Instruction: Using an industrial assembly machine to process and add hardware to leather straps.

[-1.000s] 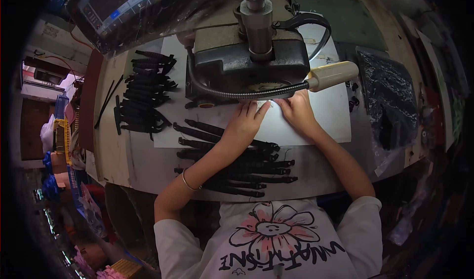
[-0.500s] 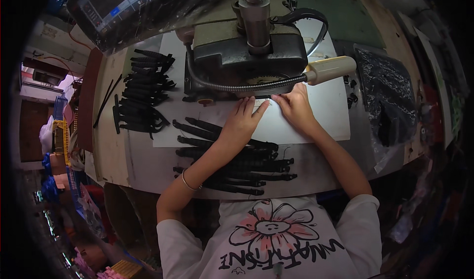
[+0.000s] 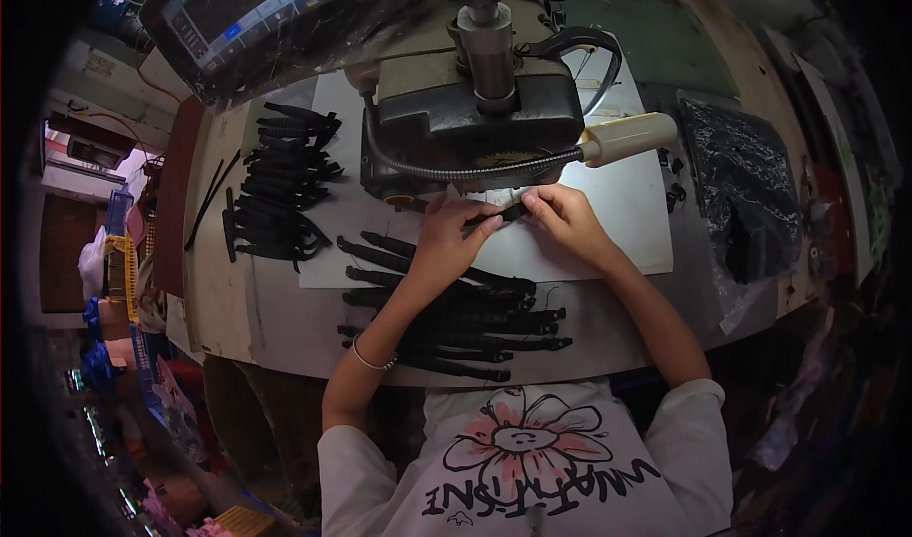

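Both hands hold a short black strap (image 3: pixel 514 212) just in front of a dark sewing machine head (image 3: pixel 480 109). My left hand (image 3: pixel 450 231) grips its left end, thumb pressed against the fingers. At the other end my right hand (image 3: pixel 562 216) pinches the strap between thumb and fingertips. The strap hangs over a white work sheet (image 3: pixel 589 242), apart from the machine. Below my left forearm lies a spread of black straps (image 3: pixel 456 323) with small end fittings. A second, thicker pile of black straps (image 3: pixel 280 185) lies left of the machine.
A work lamp (image 3: pixel 627 140) on a bendable metal neck reaches across the machine's front. At upper left stands a screen (image 3: pixel 275 24) under clear plastic. A plastic bag of black pieces (image 3: pixel 746 185) lies at the right, with small black parts (image 3: pixel 674 195) beside it.
Both hands have drawn back from under the machine, bringing the black strap toward me. My left hand has turned and closed on the strap, its fingers no longer lying flat.
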`<act>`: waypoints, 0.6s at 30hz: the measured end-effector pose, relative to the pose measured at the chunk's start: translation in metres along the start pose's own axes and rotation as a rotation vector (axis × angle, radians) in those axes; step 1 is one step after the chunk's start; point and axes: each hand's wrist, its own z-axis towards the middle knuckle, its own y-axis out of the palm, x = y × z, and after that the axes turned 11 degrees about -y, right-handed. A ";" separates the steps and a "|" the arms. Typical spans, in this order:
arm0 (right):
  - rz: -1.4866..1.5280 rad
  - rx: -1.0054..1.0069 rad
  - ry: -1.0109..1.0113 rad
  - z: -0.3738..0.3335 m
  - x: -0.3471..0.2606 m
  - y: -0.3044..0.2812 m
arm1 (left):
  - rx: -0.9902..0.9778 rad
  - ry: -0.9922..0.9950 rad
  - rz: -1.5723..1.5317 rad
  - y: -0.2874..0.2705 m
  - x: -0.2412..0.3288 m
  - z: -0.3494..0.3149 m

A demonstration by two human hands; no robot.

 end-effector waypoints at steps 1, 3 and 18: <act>0.000 0.001 0.002 0.000 -0.002 0.000 | 0.000 -0.006 0.024 -0.002 0.003 0.000; 0.166 -0.056 0.075 0.002 -0.006 0.001 | -0.021 -0.009 0.018 -0.006 0.003 0.000; -0.453 -0.370 -0.437 -0.024 -0.029 -0.007 | -0.102 0.307 0.340 -0.019 -0.004 -0.079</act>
